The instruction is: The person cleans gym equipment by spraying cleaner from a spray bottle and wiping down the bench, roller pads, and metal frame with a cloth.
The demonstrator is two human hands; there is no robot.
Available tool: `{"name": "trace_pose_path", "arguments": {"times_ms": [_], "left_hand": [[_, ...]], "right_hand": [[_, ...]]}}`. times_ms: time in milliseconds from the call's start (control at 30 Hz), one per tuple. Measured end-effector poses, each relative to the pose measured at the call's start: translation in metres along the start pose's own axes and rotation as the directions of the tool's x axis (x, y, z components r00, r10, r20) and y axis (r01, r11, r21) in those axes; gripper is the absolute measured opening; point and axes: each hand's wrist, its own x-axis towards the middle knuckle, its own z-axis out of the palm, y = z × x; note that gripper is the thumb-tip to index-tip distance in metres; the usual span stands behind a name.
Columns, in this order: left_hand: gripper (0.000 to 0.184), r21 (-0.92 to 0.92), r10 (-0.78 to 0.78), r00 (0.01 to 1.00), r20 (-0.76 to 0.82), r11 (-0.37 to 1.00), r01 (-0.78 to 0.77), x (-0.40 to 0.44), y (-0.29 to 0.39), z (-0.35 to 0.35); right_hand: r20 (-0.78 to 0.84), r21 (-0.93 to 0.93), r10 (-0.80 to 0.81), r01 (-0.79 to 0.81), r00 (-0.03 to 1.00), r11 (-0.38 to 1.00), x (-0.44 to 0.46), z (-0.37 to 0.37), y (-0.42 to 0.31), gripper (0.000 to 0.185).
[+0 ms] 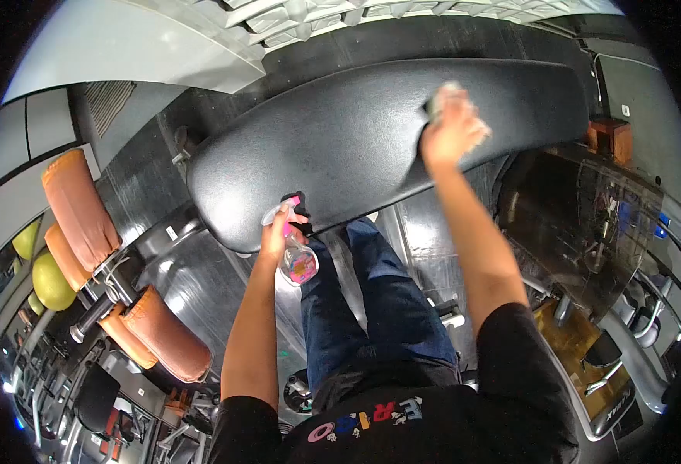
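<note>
A long black padded bench (332, 139) stretches across the space in front of me. My left hand (275, 233) is wrapped round the neck of a clear spray bottle (299, 265) with a pink and white trigger head and a pink label. The bottle is at the near edge of the bench, above my left leg. My right hand (448, 138) is on the right half of the bench top, somewhat blurred by motion. Its fingers press a crumpled pale cloth (450, 87) against the padding; most of the cloth is hidden under the hand.
Orange-brown padded rollers (81, 209) on a metal frame stand at the left, with a yellow-green ball (52, 281) behind. A dark glossy panel (564, 224) and a wooden box (609, 141) are on the right. Gym equipment fills both lower sides. A white wall unit (155, 46) stands beyond the bench.
</note>
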Motion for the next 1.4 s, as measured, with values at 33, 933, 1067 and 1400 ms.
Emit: {"name": "trace_pose_path", "arguments": {"times_ms": [33, 933, 1067, 1400], "left_hand": [[0.056, -0.01, -0.007, 1.0, 0.03, 1.0, 0.007, 0.0, 0.002, -0.002], [0.052, 0.077, 0.349, 0.894, -0.283, 0.937, -0.341, -0.032, 0.077, 0.018], [0.045, 0.208, 0.285, 0.883, -0.374, 0.953, -0.219, -0.021, 0.109, 0.009], [0.046, 0.255, 0.219, 0.903, -0.369, 0.958, -0.128, -0.033, 0.096, -0.004]], "right_hand": [[0.007, -0.025, -0.17, 0.17, 0.985, 0.985, -0.032, 0.007, -0.022, 0.068], [0.269, 0.202, -0.377, 0.331, 0.886, 0.922, -0.14, -0.032, -0.124, 0.057], [0.279, 0.185, -0.361, 0.319, 0.89, 0.929, -0.139, -0.034, -0.126, 0.054], [0.307, 0.205, -0.39, 0.34, 0.868, 0.918, -0.142, -0.029, -0.122, 0.071]]}}
